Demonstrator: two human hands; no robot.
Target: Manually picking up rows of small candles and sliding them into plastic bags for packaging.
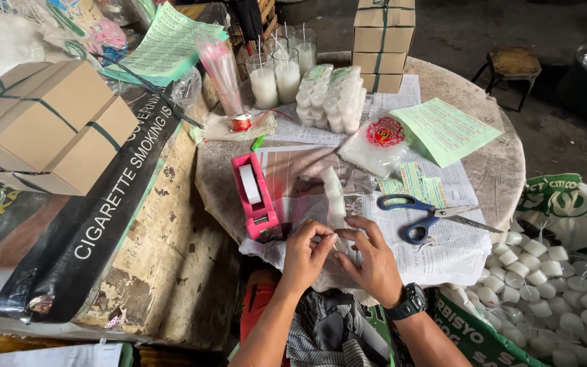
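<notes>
A round tabletop covered with newspaper stands in a cluttered work area with a dark concrete floor behind it. At its near edge the left hand and the right hand meet, fingertips pinched together on the lower end of a clear plastic sleeve of small white candles. The sleeve runs up and away from the hands, lying on the paper between them and the middle of the tabletop. Both hands are closed in a pinch on the plastic — the right wrist wears a black watch.

Just left of the left hand sits a pink tape dispenser, its near end close to the knuckles. Right of the right hand lie blue-handled scissors, near but not touching it. Farther back are a bundle of packed candles, glasses filled with white wax, green printed sheets and stacked cardboard boxes. To the right, a sack holds loose white candles.
</notes>
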